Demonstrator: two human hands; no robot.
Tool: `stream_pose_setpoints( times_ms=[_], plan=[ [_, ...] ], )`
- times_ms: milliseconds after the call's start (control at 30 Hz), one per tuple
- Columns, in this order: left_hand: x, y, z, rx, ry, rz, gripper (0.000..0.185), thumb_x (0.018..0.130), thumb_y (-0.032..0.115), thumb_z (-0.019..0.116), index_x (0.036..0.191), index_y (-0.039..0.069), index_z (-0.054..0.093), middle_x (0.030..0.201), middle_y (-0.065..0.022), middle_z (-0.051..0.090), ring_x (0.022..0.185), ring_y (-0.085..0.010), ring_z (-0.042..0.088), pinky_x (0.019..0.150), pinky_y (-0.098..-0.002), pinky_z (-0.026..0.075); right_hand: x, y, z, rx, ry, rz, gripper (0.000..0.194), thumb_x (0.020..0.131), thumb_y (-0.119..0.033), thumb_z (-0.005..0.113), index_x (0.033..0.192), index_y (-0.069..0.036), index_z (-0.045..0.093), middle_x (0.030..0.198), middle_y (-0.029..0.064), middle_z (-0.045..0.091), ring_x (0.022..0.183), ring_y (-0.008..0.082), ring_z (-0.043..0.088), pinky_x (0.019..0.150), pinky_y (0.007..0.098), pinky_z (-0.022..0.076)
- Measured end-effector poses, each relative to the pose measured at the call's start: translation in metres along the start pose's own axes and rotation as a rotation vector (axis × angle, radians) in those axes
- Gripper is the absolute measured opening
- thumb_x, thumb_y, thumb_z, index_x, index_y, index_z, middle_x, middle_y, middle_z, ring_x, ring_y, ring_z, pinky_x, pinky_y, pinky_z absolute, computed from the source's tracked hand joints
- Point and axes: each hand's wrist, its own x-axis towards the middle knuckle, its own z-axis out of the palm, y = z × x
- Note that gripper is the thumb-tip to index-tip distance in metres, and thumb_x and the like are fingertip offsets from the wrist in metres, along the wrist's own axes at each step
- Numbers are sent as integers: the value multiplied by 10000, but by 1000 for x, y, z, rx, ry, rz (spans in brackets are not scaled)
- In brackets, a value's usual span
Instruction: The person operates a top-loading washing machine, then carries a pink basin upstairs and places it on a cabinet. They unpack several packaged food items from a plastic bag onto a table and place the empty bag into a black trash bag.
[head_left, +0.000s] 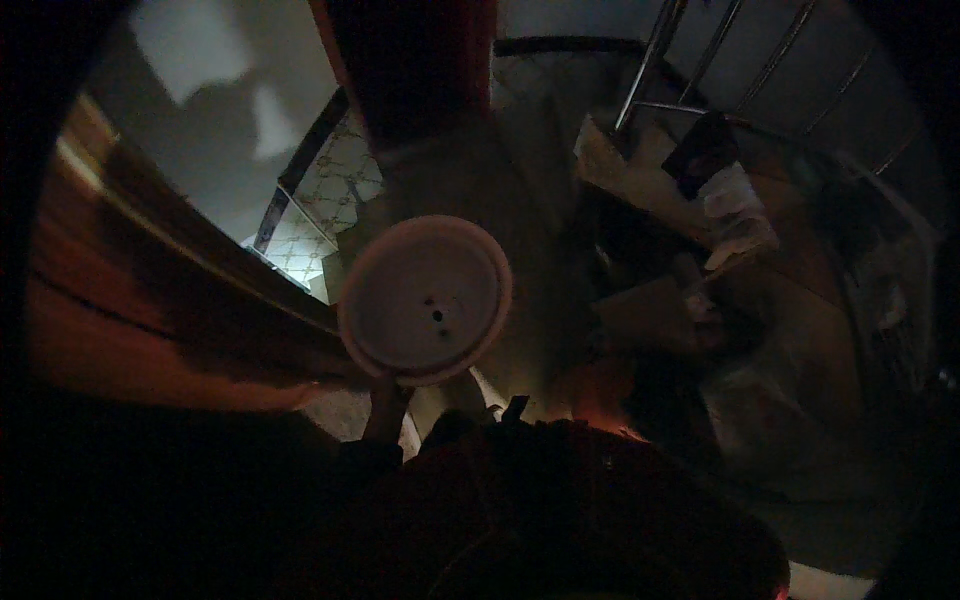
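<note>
In dim light, a round, shallow, pale pinkish dish or basin (420, 300) lies before me, with a few dark spots near its middle. My left hand (386, 411) is at the near rim of it, fingers hidden beneath, and appears to hold it. A dark sleeve covers the wrist. My right hand cannot be made out in the dark; only my dark clothing (570, 495) shows there.
A wooden panel or door (187, 315) stands close at the left. At the right are open cardboard boxes (649, 315) and a plastic bag (757, 405). Metal railings (637, 90) rise behind them. A dark doorway with a reddish frame (484, 60) lies ahead.
</note>
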Motion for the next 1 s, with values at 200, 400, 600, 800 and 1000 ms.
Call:
stream_pose_setpoints(
  times_ms=[200,400,600,800,1000],
  plan=[
    [88,-35,-19,39,15,131,609,756,147,691,1274,36,389,1144,-175,529,1020,-277,552,834,-411,466,64,68,-78,2,64,259,291,919,-162,466,1166,-9,480,1170,142,477,1082,261,495,938,387,413],
    [198,-16,-79,-590,133,-299,456,882,216,550,1281,61,392,1279,-97,434,1170,-244,440,938,-399,425,125,32,-117,86,140,412,305,921,-177,466,1178,-13,479,1182,141,478,1080,257,499,938,384,412],
    [330,20,-104,-658,69,-201,448,887,242,549,1278,77,407,1250,-64,456,1134,-230,470,909,-396,453,197,-34,-183,145,196,436,319,923,-192,466,1189,-17,478,1194,141,480,1078,253,503,938,381,412],
    [449,38,-121,-490,-22,113,346,858,220,584,1147,47,505,1007,-44,563,878,-202,563,713,-335,499,258,-81,-252,201,270,443,333,925,-207,466,1201,-21,477,1205,140,482,1076,249,507,938,378,411],
    [559,40,-115,-126,-53,21,228,881,217,533,1033,51,571,865,-21,573,749,-167,549,597,-322,465,339,-79,-343,205,280,505,347,926,-222,467,1212,-25,476,1217,139,484,1073,245,511,937,375,411]
  ],
)
